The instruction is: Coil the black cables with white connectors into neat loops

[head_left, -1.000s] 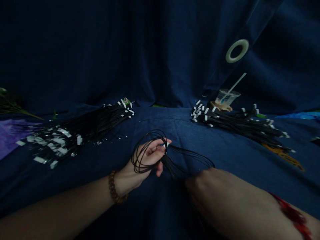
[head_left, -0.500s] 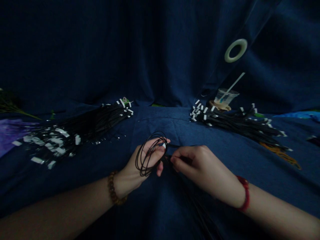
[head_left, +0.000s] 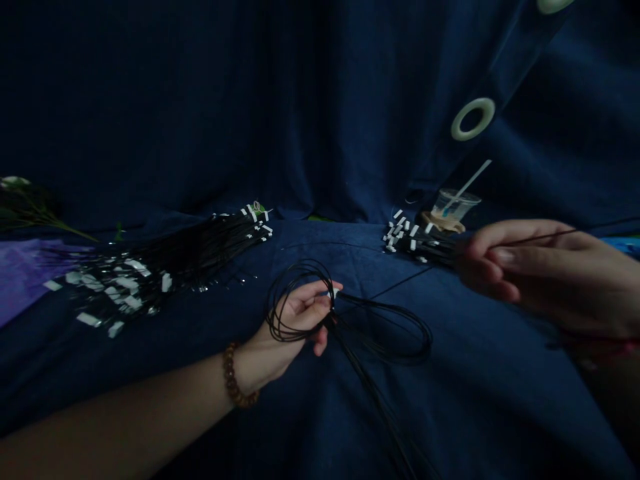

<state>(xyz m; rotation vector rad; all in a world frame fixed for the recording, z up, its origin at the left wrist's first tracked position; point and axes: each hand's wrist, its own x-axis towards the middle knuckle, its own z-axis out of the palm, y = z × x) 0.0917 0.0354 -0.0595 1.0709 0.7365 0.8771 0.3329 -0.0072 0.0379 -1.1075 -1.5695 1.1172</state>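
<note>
Near the middle, my left hand [head_left: 305,313] pinches looped black cord [head_left: 400,310] together with a small white piece at its fingertips. Loops spread to both sides of the fingers, and long strands trail down toward the lower right. My right hand [head_left: 540,267], raised at the right, is closed on a single black strand. That strand runs from the loops up to the fingers and passes on past the hand to the right edge. My right wrist is dark and blurred.
Black cords with white tags [head_left: 125,283] lie in a bundle at the left, beside purple material [head_left: 30,273] and green stems [head_left: 45,217]. Another tagged bundle [head_left: 415,240] lies at the right near a clear cup [head_left: 455,203] with a straw. Blue cloth hangs behind.
My right hand has moved away from my left hand, up and to the right, drawing a strand out. Cord loops now show between the hands. The view has tilted up slightly.
</note>
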